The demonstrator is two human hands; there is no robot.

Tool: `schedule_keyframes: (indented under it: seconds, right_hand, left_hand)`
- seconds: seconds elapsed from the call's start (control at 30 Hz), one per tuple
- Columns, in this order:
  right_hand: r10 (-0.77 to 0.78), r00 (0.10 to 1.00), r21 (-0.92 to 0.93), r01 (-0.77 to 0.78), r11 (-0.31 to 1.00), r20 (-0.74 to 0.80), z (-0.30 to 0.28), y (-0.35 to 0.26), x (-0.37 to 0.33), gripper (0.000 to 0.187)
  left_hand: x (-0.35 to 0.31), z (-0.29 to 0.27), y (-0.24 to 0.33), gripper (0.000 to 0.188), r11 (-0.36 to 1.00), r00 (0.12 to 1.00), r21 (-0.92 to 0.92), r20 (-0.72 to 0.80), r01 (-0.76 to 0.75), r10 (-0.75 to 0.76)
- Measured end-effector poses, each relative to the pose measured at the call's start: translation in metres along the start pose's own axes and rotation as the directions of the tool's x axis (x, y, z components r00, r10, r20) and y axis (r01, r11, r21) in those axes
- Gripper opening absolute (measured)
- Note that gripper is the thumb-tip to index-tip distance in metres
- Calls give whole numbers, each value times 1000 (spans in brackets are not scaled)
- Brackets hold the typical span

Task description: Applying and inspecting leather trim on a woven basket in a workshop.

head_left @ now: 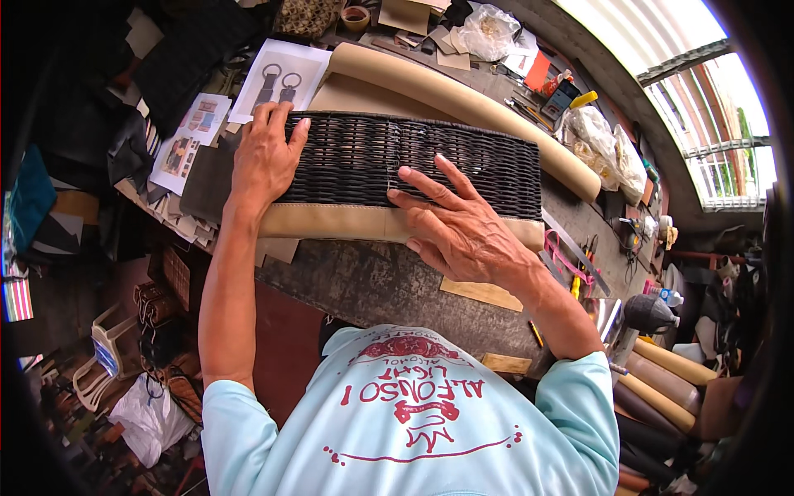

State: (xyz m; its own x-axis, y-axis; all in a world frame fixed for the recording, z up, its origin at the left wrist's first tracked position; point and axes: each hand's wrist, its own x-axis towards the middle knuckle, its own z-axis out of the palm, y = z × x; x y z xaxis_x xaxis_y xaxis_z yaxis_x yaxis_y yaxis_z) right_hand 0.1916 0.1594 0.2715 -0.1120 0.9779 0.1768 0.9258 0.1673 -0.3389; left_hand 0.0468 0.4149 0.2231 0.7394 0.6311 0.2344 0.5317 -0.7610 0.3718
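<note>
A black woven panel [463,161] lies across a beige leather sheet [347,221] on a dark workbench [364,285]. My left hand [263,157] rests flat on the panel's left end, fingers apart. My right hand [451,223] presses flat near the panel's lower middle, fingers spread over the weave and the beige strip below it. Neither hand holds anything. A roll of beige leather [463,103] runs along the far side of the panel.
Printed photo sheets [277,78] and paper pieces lie at the back left. Plastic bags [608,145] sit at the right by a window. Pink-handled scissors [562,252] and tools lie to the right. Leather rolls [662,372] stack at lower right.
</note>
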Motion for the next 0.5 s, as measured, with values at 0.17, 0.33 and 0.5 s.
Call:
schedule_keyframes:
  seconds: [0.17, 0.33, 0.5]
  right_hand:
    - [-11, 983, 108, 31, 994, -184, -17, -11, -23, 28]
    - [681, 433, 646, -252, 721, -591, 4, -16, -126, 60]
    - [748, 515, 726, -304, 616, -418, 56, 16, -185, 112]
  left_hand:
    - [3, 3, -2, 43, 1000, 1000, -23, 4, 14, -14]
    - [3, -6, -26, 46, 928, 997, -370, 40, -51, 70]
    - [-28, -16, -63, 61, 179, 966, -972, 186, 155, 177]
